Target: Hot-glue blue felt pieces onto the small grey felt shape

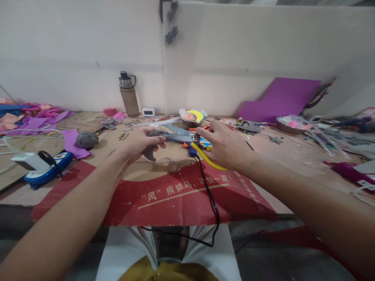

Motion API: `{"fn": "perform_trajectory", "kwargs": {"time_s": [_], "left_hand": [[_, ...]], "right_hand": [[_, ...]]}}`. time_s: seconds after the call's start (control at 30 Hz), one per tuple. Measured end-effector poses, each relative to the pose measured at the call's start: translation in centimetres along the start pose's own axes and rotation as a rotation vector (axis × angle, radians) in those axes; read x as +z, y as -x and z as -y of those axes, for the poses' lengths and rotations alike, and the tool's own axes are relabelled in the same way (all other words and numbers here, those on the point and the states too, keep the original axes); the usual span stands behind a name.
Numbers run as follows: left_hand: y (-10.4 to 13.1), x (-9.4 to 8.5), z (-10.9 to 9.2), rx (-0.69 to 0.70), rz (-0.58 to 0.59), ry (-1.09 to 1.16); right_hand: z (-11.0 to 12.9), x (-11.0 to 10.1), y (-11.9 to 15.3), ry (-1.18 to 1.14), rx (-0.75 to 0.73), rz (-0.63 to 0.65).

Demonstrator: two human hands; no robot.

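Yellow-handled scissors (pixel 182 136) are gripped in my right hand (pixel 225 145), fingers curled around the handles. Their blades point left, reaching my left hand (pixel 140 143), which pinches a dark grey curved piece of felt-like material (pixel 150 153). The felt piece meets the blades near my left fingertips; whether the blades are on it or beside it I cannot tell. Below the scissors, a blue tool's end (pixel 192 150) shows with a black cord (pixel 211 195) running from it over the table edge.
Red printed cardboard (pixel 175 203) covers the front of the table. A grey yarn ball (pixel 87 139) and blue power strip (pixel 48 175) lie left. A water bottle (pixel 129 97) stands at the back. Purple sheets (pixel 287 99) and a bowl (pixel 288 127) sit right.
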State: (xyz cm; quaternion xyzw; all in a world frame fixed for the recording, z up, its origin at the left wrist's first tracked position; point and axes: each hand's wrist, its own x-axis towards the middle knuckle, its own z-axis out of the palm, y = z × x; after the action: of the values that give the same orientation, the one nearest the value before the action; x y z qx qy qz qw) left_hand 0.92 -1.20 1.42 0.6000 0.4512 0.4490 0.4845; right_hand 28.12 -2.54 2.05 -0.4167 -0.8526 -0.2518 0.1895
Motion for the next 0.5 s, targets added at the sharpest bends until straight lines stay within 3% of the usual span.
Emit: {"fn": "perform_trajectory", "kwargs": {"time_s": [0.5], "left_hand": [[0.23,0.59,-0.40,0.016,0.027,-0.013]], "right_hand": [[0.83,0.94,-0.10,0.000,-0.023,-0.001]]}}
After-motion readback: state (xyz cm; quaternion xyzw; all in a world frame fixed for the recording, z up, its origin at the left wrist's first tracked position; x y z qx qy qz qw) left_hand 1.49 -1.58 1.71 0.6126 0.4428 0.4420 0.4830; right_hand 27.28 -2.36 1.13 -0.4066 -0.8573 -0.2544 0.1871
